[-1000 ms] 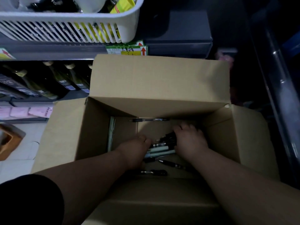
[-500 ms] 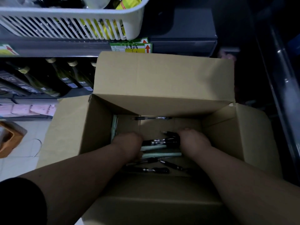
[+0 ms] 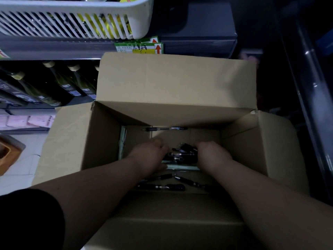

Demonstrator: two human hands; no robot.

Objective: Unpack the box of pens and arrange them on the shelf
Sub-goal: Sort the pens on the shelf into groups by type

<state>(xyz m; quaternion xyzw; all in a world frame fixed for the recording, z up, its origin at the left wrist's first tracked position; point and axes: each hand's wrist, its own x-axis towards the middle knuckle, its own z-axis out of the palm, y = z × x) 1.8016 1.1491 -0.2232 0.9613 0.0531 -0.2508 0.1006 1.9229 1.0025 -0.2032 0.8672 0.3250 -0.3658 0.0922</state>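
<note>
An open cardboard box (image 3: 176, 82) stands on a pale tiled floor (image 3: 19, 170) in a dim shop aisle. It is close against a grey shelf (image 3: 54, 49) that carries a white slatted basket (image 3: 140, 20) and a green-and-yellow price label (image 3: 142, 47), with dark bottles (image 3: 72, 82) on the level beneath. Low inside the box, the left hand (image 3: 149, 156) and the right hand (image 3: 210, 156) each curl round one end of a bundle of pens (image 3: 182, 156) held between them; loose pens (image 3: 162, 187) lie on the cardboard nearer the person and a single pen (image 3: 165, 129) rests along the far wall.
</note>
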